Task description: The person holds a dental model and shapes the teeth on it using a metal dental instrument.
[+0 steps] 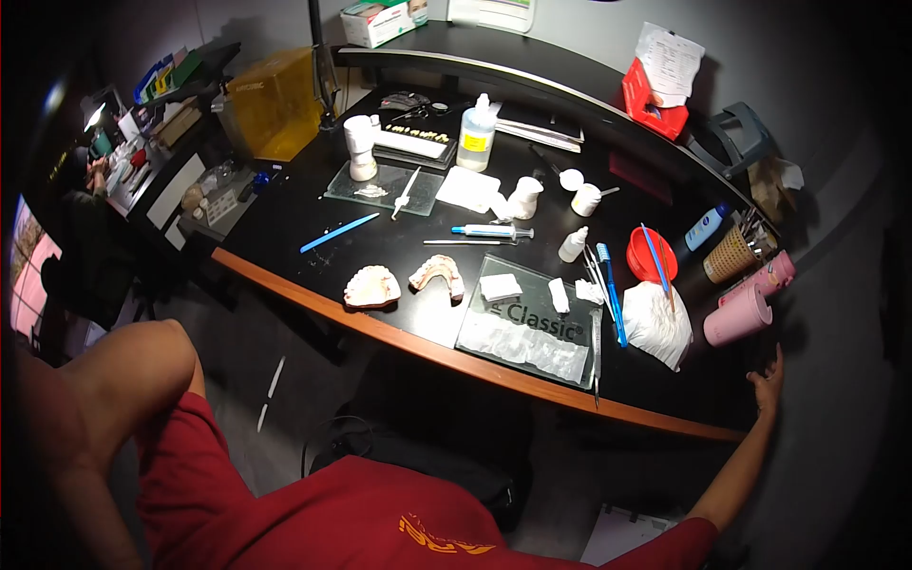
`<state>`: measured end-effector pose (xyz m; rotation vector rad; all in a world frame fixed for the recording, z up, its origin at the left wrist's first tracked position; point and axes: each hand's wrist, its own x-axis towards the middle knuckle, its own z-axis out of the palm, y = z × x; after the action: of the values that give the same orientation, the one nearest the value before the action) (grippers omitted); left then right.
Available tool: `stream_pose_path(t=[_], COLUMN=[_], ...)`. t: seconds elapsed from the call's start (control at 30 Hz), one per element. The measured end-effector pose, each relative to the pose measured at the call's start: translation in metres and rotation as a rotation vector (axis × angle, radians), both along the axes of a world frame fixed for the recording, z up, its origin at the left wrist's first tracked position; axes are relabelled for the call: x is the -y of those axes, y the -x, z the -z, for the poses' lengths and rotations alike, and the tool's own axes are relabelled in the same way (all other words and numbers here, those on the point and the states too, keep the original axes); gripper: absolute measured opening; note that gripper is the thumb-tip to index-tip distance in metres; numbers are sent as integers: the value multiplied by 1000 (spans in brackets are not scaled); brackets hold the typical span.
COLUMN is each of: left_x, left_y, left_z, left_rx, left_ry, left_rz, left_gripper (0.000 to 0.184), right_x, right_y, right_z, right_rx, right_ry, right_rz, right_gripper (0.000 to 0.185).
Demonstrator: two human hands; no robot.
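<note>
Right hand (768, 380) by worktop's (712, 389) right end, fingers apart; left hand out of view, state unknown. Pink cup (736, 321) at 3 o'clock — inward swing could tip it. Metal tool (597, 350), 4 o'clock, overhangs front edge — bump could drop it.

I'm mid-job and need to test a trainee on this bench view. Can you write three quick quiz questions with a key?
1. True or false: the syringe lies on the black table.
2. Which of these is nearest the right hand?
A) the red bowl
B) the yellow-labelled bottle
C) the pink cup
3. Fill in the word: the glass plate near the table's front edge shows the lettering "____".

Key: 1. True. 2. C. 3. Classic.
</note>
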<state>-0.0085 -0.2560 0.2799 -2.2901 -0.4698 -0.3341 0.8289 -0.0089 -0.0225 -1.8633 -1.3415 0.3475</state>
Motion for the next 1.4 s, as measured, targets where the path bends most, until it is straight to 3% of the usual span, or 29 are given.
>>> stream_pose_path(t=[0.1, 0.23, 0.37, 0.53, 0.7, 0.77, 0.83, 0.93, 1.0, 1.13, 1.23, 1.3, 1.4], left_x=[-1, -5, -14, -32, -45, -46, -44, -44, -51, -86, -119, -140, -159], left_y=[6, 11, 19, 30, 37, 38, 39, 41, 41, 42, 37, 33, 42], left_z=[9, 20, 38, 55, 76, 85, 94, 105, 117, 163, 211, 244, 292], left_rx=[53, 110, 205, 314, 412, 467, 532, 671, 775, 1039, 1196, 1264, 1251], left_ry=[-8, -21, -47, -54, -59, -66, -84, -99, -120, -101, 167, 528, 833], left_rz=[0, -12, -14, 3, 7, 13, 23, 76, 118, 133, -9, -243, -375], left_gripper=[59, 57, 54, 51, 48, 47, 46, 44, 43, 42, 41, 41, 56], right_x=[0, -4, -12, 2, 18, 29, 41, 55, 57, 55, 57, 58, 60], right_y=[6, -8, -36, -66, 56, 144, 240, 348, 374, 388, 399, 404, 410], right_z=[-4, -1, 4, -13, -56, -75, -99, -101, -88, -47, -43, -41, -43], right_rx=[111, -101, -45, 569, 170, 116, 280, 464, 445, 418, 433, 447, 450], right_ry=[14, -9, -205, -545, -725, -668, -509, -200, 91, 200, 247, 236, 259], right_rz=[41, -9, -45, 103, -41, -213, -429, -528, -678, -718, -678, -646, -618], right_gripper=[110, 108, 100, 57, 45, 34, 22, 9, 17, 21, 25, 27, 29])
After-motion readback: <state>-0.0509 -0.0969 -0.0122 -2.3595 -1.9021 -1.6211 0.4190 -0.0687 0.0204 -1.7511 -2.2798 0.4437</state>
